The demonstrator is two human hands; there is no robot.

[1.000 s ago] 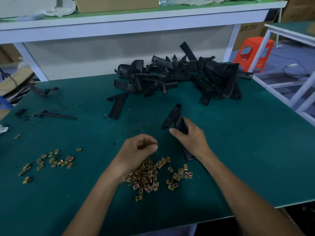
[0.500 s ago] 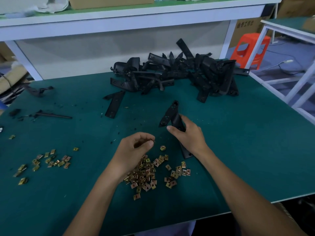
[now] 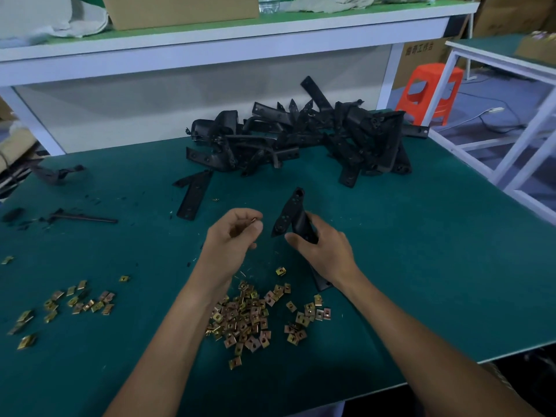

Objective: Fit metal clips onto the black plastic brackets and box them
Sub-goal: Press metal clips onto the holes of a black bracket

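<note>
My right hand (image 3: 323, 251) grips a black plastic bracket (image 3: 291, 210) at its middle; one end points up and away, the other end rests on the green mat near my wrist. My left hand (image 3: 231, 239) is raised just left of the bracket, with a small metal clip (image 3: 253, 219) pinched at its fingertips. Below both hands lies a heap of brass-coloured metal clips (image 3: 246, 317). A big pile of black brackets (image 3: 301, 139) sits at the back of the table.
A second scatter of clips (image 3: 75, 302) lies at the left. A single bracket (image 3: 192, 194) and black scraps (image 3: 81, 218) lie on the mat. A cardboard box (image 3: 180, 9) stands on the upper shelf; an orange stool (image 3: 433, 88) is at the right.
My left hand has lifted off the clip heap with a clip and moved up toward the bracket. My right hand has kept hold of the bracket.
</note>
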